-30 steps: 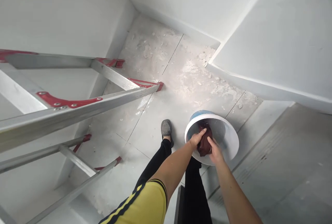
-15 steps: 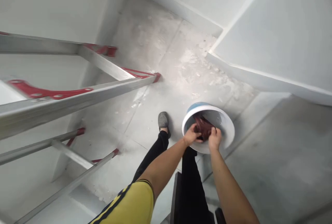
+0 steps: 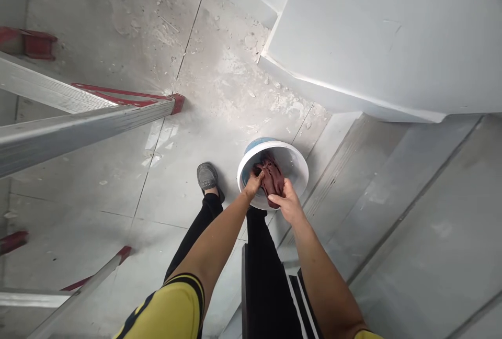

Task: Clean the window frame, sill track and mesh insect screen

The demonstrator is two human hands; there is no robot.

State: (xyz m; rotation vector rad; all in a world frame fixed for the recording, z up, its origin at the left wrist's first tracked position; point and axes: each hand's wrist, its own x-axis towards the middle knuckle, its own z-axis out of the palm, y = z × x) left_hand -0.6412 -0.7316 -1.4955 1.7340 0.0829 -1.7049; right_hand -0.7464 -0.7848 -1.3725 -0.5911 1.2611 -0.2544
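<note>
Maroon crumpled cloth (image 3: 272, 179) sits bunched between our hands — left hand (image 3: 253, 184) and right hand (image 3: 288, 204) both gripping it — over the round white plastic bucket (image 3: 300, 164); wringing seems underway, needing a firm twist.

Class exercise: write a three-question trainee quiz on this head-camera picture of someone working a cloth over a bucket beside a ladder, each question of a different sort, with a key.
1. True or false: both the left hand and the right hand grip the dark red cloth.
2. Multiple choice: the cloth is held over A) the ladder, B) the white bucket, C) the grey shoe.
3. Fill in: the caps on the ladder's feet are ____.

Key
1. True: one hand closes on each side of the bunched cloth.
2. B: it hangs over the bucket's open mouth.
3. Red.
</note>
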